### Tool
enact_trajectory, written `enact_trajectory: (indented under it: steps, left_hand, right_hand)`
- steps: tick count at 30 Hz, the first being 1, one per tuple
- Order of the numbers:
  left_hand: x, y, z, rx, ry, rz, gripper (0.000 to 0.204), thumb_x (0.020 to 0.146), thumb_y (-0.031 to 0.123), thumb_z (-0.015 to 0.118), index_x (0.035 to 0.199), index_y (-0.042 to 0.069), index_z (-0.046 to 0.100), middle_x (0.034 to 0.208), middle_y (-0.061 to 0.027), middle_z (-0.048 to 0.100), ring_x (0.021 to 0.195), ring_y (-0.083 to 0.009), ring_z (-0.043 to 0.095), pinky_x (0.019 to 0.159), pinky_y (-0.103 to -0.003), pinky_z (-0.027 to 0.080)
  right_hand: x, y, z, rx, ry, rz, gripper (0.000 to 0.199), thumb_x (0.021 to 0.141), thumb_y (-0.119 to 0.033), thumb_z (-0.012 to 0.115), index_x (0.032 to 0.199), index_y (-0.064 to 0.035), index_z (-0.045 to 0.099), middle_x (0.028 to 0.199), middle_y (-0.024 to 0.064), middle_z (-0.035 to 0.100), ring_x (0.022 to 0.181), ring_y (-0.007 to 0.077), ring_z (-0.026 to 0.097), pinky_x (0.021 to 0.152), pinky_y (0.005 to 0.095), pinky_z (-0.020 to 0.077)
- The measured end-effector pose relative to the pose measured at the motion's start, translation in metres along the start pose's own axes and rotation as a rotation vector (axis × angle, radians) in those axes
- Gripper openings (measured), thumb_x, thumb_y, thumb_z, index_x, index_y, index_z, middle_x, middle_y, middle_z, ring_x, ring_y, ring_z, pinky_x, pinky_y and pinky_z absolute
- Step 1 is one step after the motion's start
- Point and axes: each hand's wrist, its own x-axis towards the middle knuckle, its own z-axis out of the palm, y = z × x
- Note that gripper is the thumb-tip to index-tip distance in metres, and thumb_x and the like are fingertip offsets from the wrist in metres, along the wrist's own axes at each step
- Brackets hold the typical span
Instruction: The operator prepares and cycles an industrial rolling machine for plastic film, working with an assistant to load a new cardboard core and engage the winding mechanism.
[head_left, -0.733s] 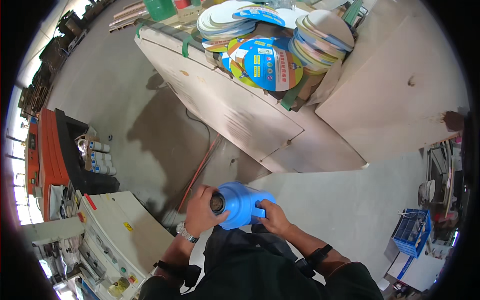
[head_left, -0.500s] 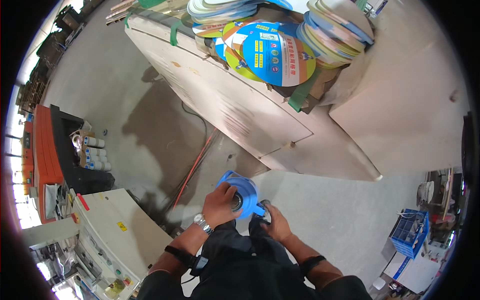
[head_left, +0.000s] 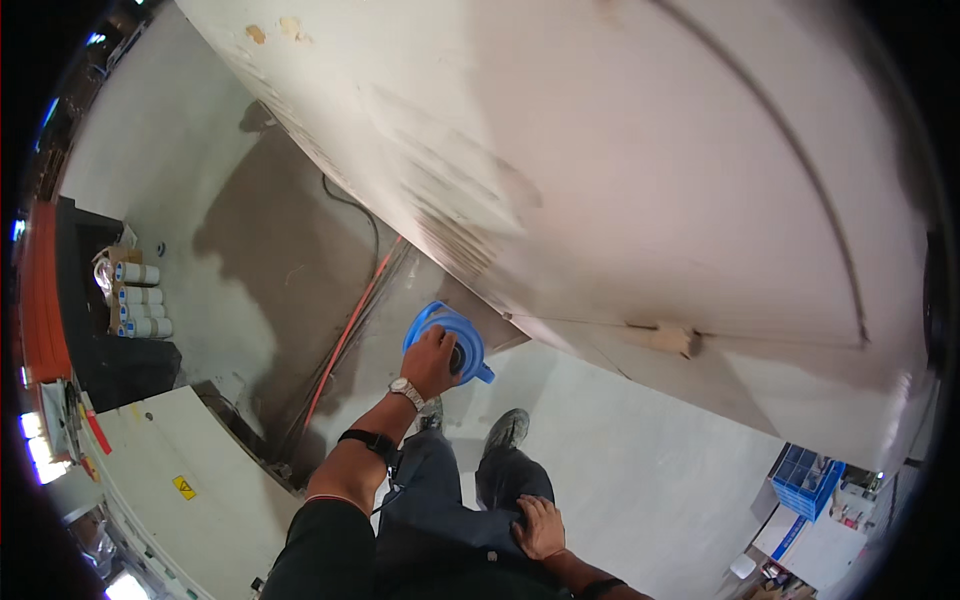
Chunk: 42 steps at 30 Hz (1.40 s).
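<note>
My left hand [head_left: 432, 362] is closed on a round blue plastic object [head_left: 473, 343] with a dark round centre, a looped edge and a short tab sticking out. It is held out low in front of me, over the floor and near the bottom edge of the large pale cabinet [head_left: 640, 230]. Its exact kind is unclear, and my fingers cover part of its middle. My right hand [head_left: 541, 527] lies on my right thigh, fingers stretched out, holding nothing.
Red and dark cables [head_left: 350, 328] run along the floor at left. White rolls [head_left: 140, 298] sit by an orange and black machine [head_left: 58, 300]. A pale machine cabinet [head_left: 190, 450] stands at near left. A blue crate [head_left: 805, 482] is at far right.
My right hand has left the blue object's side and come down onto my thigh. My left arm now reaches farther forward with the object. The view has shifted, and the stacked round cards are out of sight.
</note>
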Motion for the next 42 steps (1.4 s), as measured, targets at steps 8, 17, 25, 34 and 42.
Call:
enact_trajectory:
  steps: [8, 17, 25, 34, 42]
  left_hand:
    - [0.025, -0.034, 0.050, 0.008, 0.018, -0.003, 0.064, 0.054, 0.023, 0.085, 0.108, 0.009, 0.054, 0.106, -0.0127, 0.051, 0.096, -0.0319, 0.056, 0.075, -0.043, 0.050]
    - [0.039, -0.045, 0.088, -0.012, 0.047, 0.024, 0.057, 0.057, 0.020, 0.081, 0.106, 0.009, 0.054, 0.103, -0.0126, 0.051, 0.094, -0.0313, 0.056, 0.074, -0.043, 0.049]
    - [0.033, -0.046, 0.089, 0.037, 0.050, -0.024, 0.060, 0.059, 0.021, 0.082, 0.111, 0.009, 0.054, 0.108, -0.0136, 0.051, 0.099, -0.0319, 0.055, 0.079, -0.043, 0.047]
    - [-0.023, 0.071, -0.131, -0.029, -0.081, 0.159, 0.057, 0.067, 0.021, 0.079, 0.116, 0.008, 0.054, 0.104, -0.0116, 0.055, 0.099, -0.0292, 0.056, 0.084, -0.040, 0.044]
    - [-0.102, 0.210, -0.338, 0.120, 0.199, 0.474, 0.031, 0.075, 0.010, 0.059, 0.106, 0.004, 0.059, 0.095, -0.0074, 0.057, 0.085, -0.0199, 0.057, 0.077, -0.032, 0.043]
  right_hand:
    - [0.019, -0.013, -0.005, 0.009, 0.067, -0.023, 0.054, 0.069, -0.017, 0.074, 0.118, -0.0050, 0.057, 0.123, 0.0119, 0.058, 0.114, 0.0346, 0.051, 0.097, 0.0446, 0.0396]
    - [0.029, -0.014, -0.005, -0.015, 0.117, -0.033, 0.052, 0.068, -0.015, 0.072, 0.117, -0.0051, 0.057, 0.122, 0.0119, 0.058, 0.112, 0.0357, 0.052, 0.096, 0.0448, 0.0400]
    - [0.032, 0.008, 0.016, 0.014, 0.077, -0.056, 0.051, 0.072, -0.020, 0.071, 0.118, -0.0050, 0.056, 0.124, 0.0111, 0.057, 0.115, 0.0353, 0.050, 0.097, 0.0457, 0.0394]
    - [-0.008, -0.033, -0.009, 0.142, -0.089, 0.007, 0.047, 0.079, -0.019, 0.067, 0.121, -0.0022, 0.055, 0.119, 0.0186, 0.059, 0.112, 0.0387, 0.054, 0.097, 0.0451, 0.0426]
    - [-0.012, -0.069, -0.079, 0.160, -0.065, -0.027, 0.042, 0.085, -0.025, 0.064, 0.119, -0.0016, 0.055, 0.112, 0.0198, 0.062, 0.097, 0.0352, 0.063, 0.086, 0.0420, 0.0502]
